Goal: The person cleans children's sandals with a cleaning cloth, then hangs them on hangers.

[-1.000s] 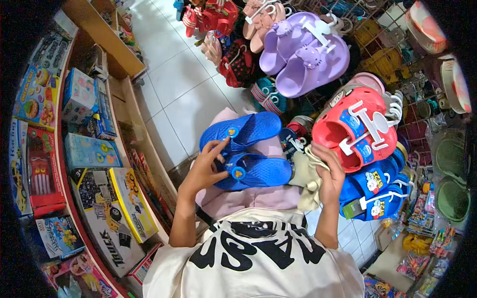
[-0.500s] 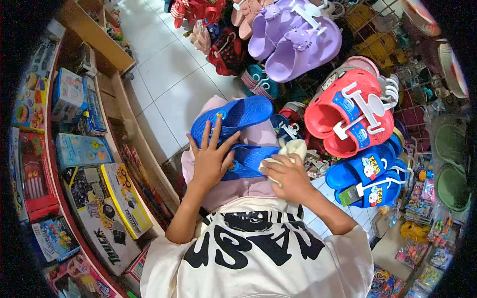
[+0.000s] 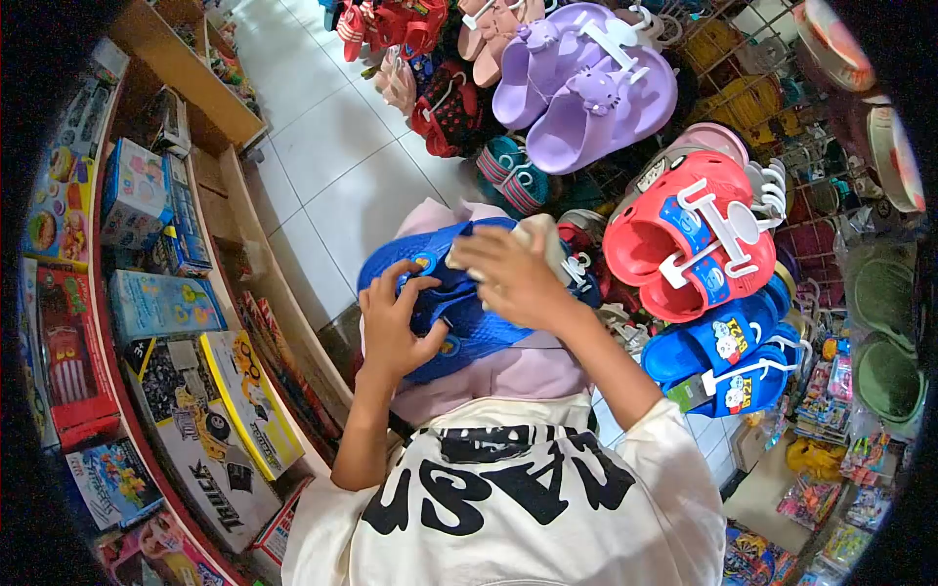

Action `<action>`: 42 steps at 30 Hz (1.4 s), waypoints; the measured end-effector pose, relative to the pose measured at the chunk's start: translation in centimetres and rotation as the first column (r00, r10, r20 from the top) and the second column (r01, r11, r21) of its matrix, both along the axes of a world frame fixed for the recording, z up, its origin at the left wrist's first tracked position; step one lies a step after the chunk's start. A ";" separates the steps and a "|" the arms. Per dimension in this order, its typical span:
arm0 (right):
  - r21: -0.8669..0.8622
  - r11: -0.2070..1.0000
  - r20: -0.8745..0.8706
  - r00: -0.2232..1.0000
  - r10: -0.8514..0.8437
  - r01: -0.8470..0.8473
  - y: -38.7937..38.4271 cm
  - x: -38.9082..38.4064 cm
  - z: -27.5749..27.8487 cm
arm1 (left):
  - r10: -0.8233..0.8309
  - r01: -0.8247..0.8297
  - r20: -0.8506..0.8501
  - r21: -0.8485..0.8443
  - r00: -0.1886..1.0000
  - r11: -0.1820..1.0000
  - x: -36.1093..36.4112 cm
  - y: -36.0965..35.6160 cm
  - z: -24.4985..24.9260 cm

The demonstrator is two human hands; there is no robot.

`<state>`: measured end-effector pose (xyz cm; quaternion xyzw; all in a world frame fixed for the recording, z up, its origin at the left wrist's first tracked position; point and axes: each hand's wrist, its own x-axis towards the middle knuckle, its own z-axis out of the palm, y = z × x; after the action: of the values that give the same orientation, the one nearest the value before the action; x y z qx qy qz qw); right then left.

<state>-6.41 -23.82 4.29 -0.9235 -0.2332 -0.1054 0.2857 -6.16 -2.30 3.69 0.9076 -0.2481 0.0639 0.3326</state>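
A pair of blue slide sandals with round yellow-and-blue badges lies side by side on my lap, on pink fabric. My left hand has its bent fingers and thumb over the straps, gripping the pair at the left. Above the sandals' right part, my right hand holds a cream cloth, partly hidden behind the fingers. The right hand covers part of the upper sandal.
Close on the right hang red clogs, blue slides and lilac sandals on white hangers. Shelving with toy boxes runs along the left. White floor tiles lie ahead.
My right hand has moved up and left with the cloth, from the lower sandal to over the upper one. My left fingers, spread flat before, are now bent. The sandals have shifted closer together.
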 end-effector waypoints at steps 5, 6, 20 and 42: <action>-0.112 0.988 -0.107 0.987 -0.118 0.106 -0.8 -0.5 -1.2 | 0.042 -0.039 -0.051 0.063 0.998 0.997 -0.3 0.2 -1.5; -0.108 0.980 -0.115 0.977 -0.182 0.170 -1.3 -0.6 -0.9 | 0.047 -0.045 -0.056 0.052 0.997 0.998 -0.3 0.1 -1.5; 0.214 0.976 -0.400 0.916 0.039 0.052 0.6 -10.7 7.2 | -0.581 0.527 -0.119 -0.305 0.805 0.793 9.9 0.5 0.4; 0.543 0.522 0.142 0.541 -0.829 0.658 -12.2 -7.2 13.7 | 0.162 -0.185 -0.097 -0.335 0.982 0.924 1.8 0.8 0.3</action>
<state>-13.57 -36.04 18.03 -0.8038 0.1727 -0.4465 0.3532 -4.37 -1.52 3.98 0.8558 -0.1406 0.1047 0.4866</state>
